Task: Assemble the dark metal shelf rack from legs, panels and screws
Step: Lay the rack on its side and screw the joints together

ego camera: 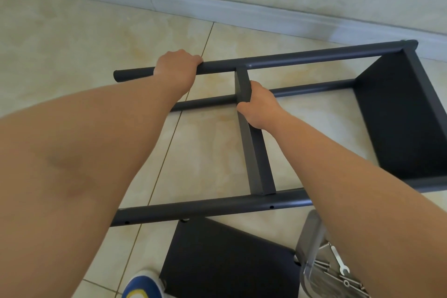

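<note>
The dark metal rack (278,113) lies on its side on the tiled floor (72,38), close to the white baseboard (217,9). Three round legs show. The far leg (290,57) is on top, another leg (312,88) runs below it, and the near leg (217,207) is closest, with small holes along it.

The left hand (177,68) has its grip clenched around the far leg, near the leg's free end. The right hand (260,107) has its grip around the edge of the middle panel (254,152), a thin dark panel that stands on edge between the far leg and the near leg. Its fingers curl over the panel's rim.

At the right end of the rack, a bigger dark panel (399,116) is joined to the legs.

A loose dark panel (229,261) lies flat on the floor just beside the near leg.

A clear plastic box (312,249) sits next to that loose panel, partly hidden by the right arm. Inside it are silver screws (323,270) and a small flat wrench (339,261).

A blue, white and yellow shoe (142,284) shows at the bottom edge.
</note>
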